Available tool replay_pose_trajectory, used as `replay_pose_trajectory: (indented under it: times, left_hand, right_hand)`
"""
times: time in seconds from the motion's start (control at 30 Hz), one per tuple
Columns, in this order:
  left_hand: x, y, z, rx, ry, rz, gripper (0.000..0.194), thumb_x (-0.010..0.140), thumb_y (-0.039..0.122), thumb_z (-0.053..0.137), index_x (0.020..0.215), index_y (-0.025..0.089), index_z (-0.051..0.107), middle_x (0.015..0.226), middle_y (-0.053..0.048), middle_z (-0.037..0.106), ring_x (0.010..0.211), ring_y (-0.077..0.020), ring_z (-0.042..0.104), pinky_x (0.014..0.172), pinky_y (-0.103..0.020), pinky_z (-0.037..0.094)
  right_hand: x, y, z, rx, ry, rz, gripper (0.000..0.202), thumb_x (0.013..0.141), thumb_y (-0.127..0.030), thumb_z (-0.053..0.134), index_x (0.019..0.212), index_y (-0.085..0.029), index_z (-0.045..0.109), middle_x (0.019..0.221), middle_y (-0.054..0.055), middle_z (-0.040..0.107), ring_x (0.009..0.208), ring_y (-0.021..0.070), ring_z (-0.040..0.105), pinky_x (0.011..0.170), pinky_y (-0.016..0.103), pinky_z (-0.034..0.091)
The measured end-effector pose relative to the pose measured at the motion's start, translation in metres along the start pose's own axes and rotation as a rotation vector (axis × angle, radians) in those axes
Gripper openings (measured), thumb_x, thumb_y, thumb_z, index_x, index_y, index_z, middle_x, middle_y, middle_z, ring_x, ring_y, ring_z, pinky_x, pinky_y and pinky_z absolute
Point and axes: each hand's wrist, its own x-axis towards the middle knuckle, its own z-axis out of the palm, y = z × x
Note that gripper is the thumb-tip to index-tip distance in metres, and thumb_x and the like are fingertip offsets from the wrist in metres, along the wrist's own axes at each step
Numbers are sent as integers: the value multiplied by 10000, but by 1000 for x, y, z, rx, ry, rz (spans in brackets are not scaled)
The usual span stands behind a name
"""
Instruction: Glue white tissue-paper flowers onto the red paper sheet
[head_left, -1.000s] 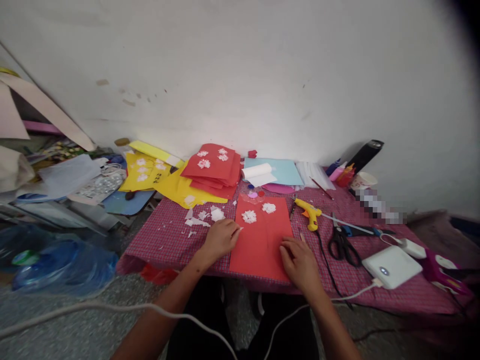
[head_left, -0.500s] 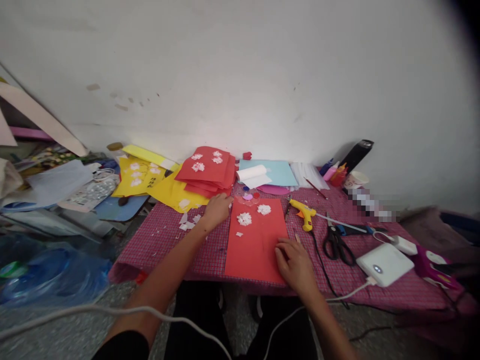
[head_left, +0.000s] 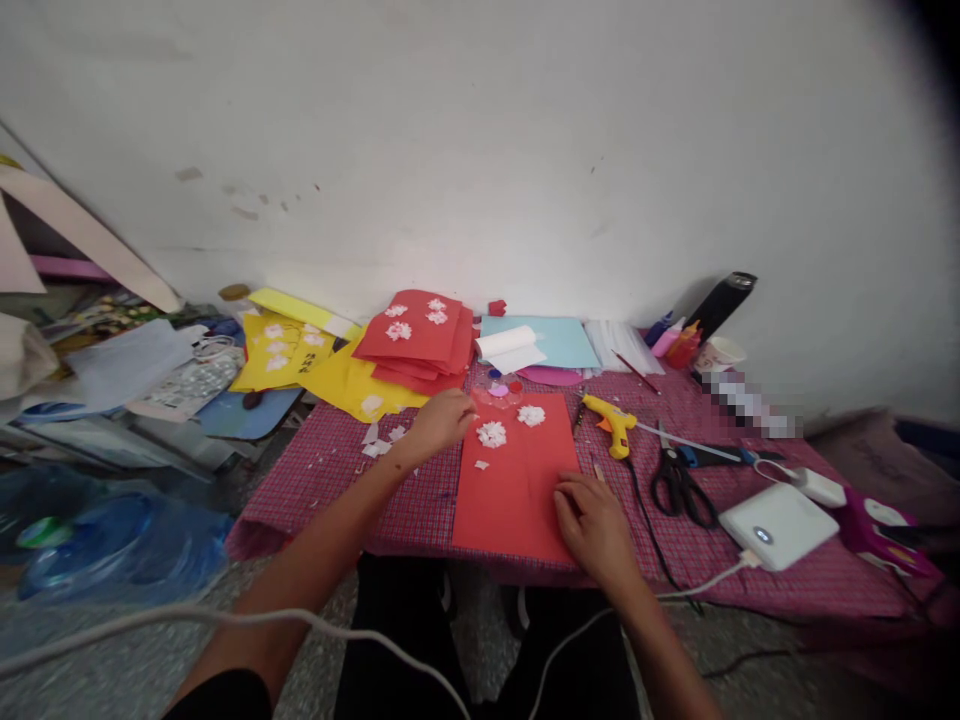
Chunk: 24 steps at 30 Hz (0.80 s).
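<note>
A red sheet of paper (head_left: 517, 510) lies flat in front of me with two white ruffled paper flowers (head_left: 492, 434) and a small white scrap (head_left: 481, 464) on it. My left hand (head_left: 444, 420) is over the sheet's upper left edge, fingers drawn together; what they hold, if anything, is too small to make out. Across the sheet's lower right edge rests my right hand (head_left: 596, 515), its fingers laid out loosely on the paper. Just beyond the sheet sits a clear palette (head_left: 498, 389) with blue, pink and red paint. White paper scraps (head_left: 379, 440) lie left of the sheet.
Red sheets with white flowers (head_left: 409, 335) are stacked at the back left, over yellow paper (head_left: 352, 385). To the right lie a yellow glue gun (head_left: 615, 420), black scissors (head_left: 679, 485) and a white power bank (head_left: 778, 525). A white cable (head_left: 330, 632) crosses before me.
My left hand has shifted slightly right, to the red sheet's edge, and its fingers look more drawn in. My right hand stays on the sheet. The view has moved a little.
</note>
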Motion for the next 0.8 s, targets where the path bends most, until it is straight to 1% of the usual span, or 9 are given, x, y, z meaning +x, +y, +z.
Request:
replay_pose_trajectory:
  times: [0.1,0.2,0.3,0.37,0.43,0.5,0.6,0.67,0.8]
  left_hand:
    - [-16,15,5,66,-106,124,204,914,197,509,822,198,691,851,-76,666,875,-232,608,823,-349,476]
    - [-28,22,12,108,-164,141,202,889,164,515,782,187,685,829,-92,663,850,-238,617,815,-362,492]
    - [-36,20,11,106,-170,149,197,866,134,519,849,189,707,855,-87,678,846,-239,628,812,-362,505]
    - [-39,12,4,84,-135,142,257,877,121,495,978,204,716,932,-79,698,906,-238,637,848,-359,502]
    - [-43,-2,-8,65,-62,90,329,898,111,457,1096,209,701,1011,-80,709,971,-236,636,892,-362,489]
    - [-47,-19,-22,88,-12,-11,292,908,149,478,1081,194,709,1025,-95,715,981,-238,633,900,-366,481]
    - [-53,-42,-36,130,-20,-182,241,905,193,497,965,169,729,955,-103,715,926,-239,633,838,-350,478]
    - [-56,-49,-37,134,-34,-218,245,915,233,497,934,168,732,940,-100,716,909,-239,629,821,-347,472]
    - [-61,-51,-26,110,-85,-138,255,910,239,501,990,178,736,1000,-100,723,978,-245,627,884,-356,463]
  right_hand:
    - [0,0,0,3,1,-7,200,942,-278,526,919,-209,713,1064,108,739,1019,272,666,1162,563,299]
    - [0,0,0,3,11,-22,197,942,-275,523,921,-212,709,1061,104,740,1026,270,664,1165,563,295]
    - [0,0,0,-2,16,-31,192,943,-268,524,919,-205,704,1058,102,737,1019,261,663,1174,556,282]
    - [0,-1,-1,-4,10,-30,190,942,-262,527,916,-204,706,1055,99,738,1014,259,665,1181,557,266]
    - [0,-1,0,-4,11,-26,186,936,-257,533,909,-204,709,1056,100,739,1012,260,668,1177,555,274]
    - [0,0,1,-5,15,-28,182,933,-254,536,910,-201,709,1058,101,739,1011,260,669,1173,556,281]
    - [-1,3,2,-9,9,-49,174,937,-255,537,923,-201,702,1055,99,738,1004,260,669,1178,571,263]
    - [-1,5,3,-9,6,-52,166,936,-260,542,923,-203,698,1056,100,736,1007,265,668,1166,569,287]
    - [-1,5,3,-9,7,-36,157,929,-263,549,912,-203,693,1066,107,731,1007,270,668,1095,529,399]
